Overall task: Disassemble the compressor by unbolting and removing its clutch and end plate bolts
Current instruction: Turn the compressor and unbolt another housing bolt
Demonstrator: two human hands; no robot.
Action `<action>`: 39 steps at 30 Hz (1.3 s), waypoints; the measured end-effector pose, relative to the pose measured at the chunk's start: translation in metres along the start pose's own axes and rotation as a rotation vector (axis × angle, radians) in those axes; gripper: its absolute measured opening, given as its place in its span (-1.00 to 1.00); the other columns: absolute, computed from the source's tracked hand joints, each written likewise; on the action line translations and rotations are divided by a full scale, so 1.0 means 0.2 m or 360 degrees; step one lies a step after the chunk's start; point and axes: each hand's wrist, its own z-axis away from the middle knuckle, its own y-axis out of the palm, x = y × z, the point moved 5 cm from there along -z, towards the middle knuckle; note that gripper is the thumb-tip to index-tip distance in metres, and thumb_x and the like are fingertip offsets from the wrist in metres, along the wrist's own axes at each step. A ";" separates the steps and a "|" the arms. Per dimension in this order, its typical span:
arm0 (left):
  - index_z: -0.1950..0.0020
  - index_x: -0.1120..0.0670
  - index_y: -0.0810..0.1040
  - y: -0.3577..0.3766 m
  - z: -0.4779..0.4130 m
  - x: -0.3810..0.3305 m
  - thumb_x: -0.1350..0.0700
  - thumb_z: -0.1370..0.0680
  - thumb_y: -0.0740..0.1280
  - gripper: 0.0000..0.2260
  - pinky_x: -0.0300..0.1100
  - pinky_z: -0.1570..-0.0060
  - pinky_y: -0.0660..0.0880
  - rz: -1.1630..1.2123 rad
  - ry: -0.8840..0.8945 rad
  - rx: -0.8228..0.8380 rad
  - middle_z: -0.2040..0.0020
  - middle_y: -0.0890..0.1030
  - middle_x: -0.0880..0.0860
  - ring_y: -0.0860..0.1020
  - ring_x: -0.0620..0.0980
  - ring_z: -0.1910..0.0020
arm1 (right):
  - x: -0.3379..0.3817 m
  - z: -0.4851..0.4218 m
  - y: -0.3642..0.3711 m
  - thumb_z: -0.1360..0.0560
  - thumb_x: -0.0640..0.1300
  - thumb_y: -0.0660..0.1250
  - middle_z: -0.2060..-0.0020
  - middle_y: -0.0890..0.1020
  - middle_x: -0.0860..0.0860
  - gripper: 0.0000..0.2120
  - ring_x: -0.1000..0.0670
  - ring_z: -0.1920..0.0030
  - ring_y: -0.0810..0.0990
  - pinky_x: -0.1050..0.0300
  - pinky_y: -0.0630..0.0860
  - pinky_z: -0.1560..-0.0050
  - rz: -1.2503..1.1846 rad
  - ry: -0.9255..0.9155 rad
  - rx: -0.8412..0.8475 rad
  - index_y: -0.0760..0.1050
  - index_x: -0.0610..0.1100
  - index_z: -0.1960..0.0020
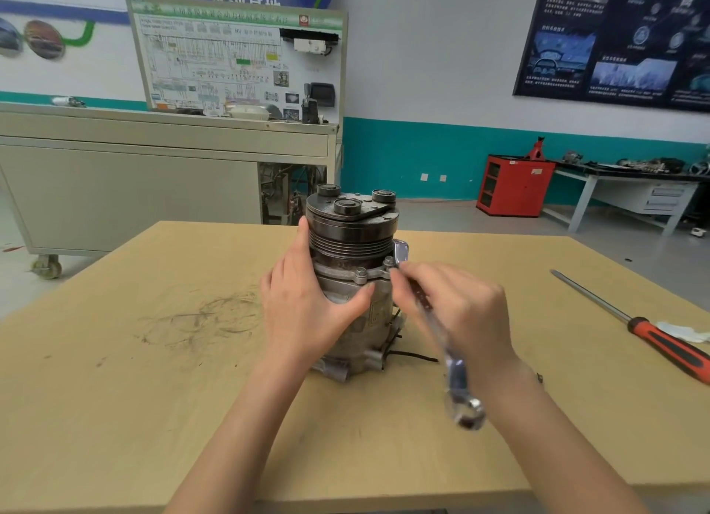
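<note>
Compressor (357, 321) upright at table (153, 360) centre; dark clutch (351, 221) uppermost; flange bolts (361, 273) fitted; wrench (455, 375) head beside one.

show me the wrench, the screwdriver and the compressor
wrench (456, 375), head view, on its shiny shaft
screwdriver (664, 346), head view, on its red handle
compressor (351, 240), head view, on its grooved pulley
</note>
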 end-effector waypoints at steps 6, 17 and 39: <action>-0.57 0.09 0.10 0.00 0.00 0.00 -0.45 -0.28 0.17 -0.01 -0.01 -0.28 0.25 0.0000 -0.0009 0.0002 -0.40 0.45 0.03 0.42 0.04 -0.34 | 0.08 0.01 0.02 -0.48 -0.15 0.33 0.55 0.47 0.01 -0.73 0.01 0.54 0.44 0.26 0.23 0.51 0.0486 -0.0112 -0.0029 0.53 -0.16 0.38; -0.57 0.09 0.09 0.00 0.00 0.00 -0.41 -0.26 0.19 0.00 -0.01 -0.29 0.24 0.0022 -0.0017 0.0000 -0.41 0.43 0.05 0.40 0.06 -0.36 | 0.10 0.07 0.10 -0.34 -0.23 0.48 0.49 0.52 0.02 -0.85 0.04 0.51 0.48 0.26 0.29 0.52 0.0363 -0.0021 0.0150 0.53 -0.16 0.34; -0.57 0.10 0.09 0.00 0.00 -0.01 -0.35 -0.29 0.30 -0.02 0.01 -0.32 0.24 -0.0016 -0.0004 0.0033 -0.44 0.40 0.04 0.39 0.06 -0.38 | -0.55 0.09 0.49 -0.19 -0.02 0.61 0.33 0.68 -0.05 -0.74 0.05 0.30 0.65 0.21 0.58 0.26 -0.2709 0.1477 0.0834 0.69 -0.15 0.22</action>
